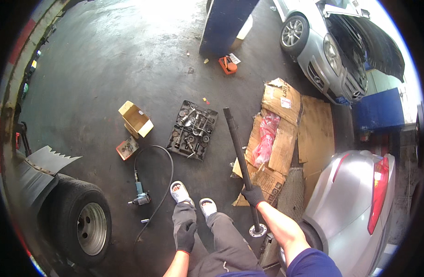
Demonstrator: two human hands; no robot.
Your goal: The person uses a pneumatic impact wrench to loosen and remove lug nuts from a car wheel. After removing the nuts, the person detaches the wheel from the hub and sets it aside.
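A long dark axle shaft (237, 152) with a round, light flange (257, 230) at its lower end stands tilted to my right. My right hand (253, 196), in a black glove, is wrapped round the shaft above the flange. My left hand (186, 236), also gloved in black, is at my left thigh, holding nothing I can see, its fingers loosely extended. On the floor beyond my feet lies an open black tool case (192, 130) of metal pieces. A blue-green impact wrench (140, 194) rests to the left, joined to a black hose (172, 168).
A truck wheel (91, 228) is at lower left. An open carton (136, 120) and a small box of parts (128, 148) lie left of the case. Flattened cardboard (283, 143) with pink plastic and a silver car rear (355, 203) are at right; a blue post (226, 27) stands ahead.
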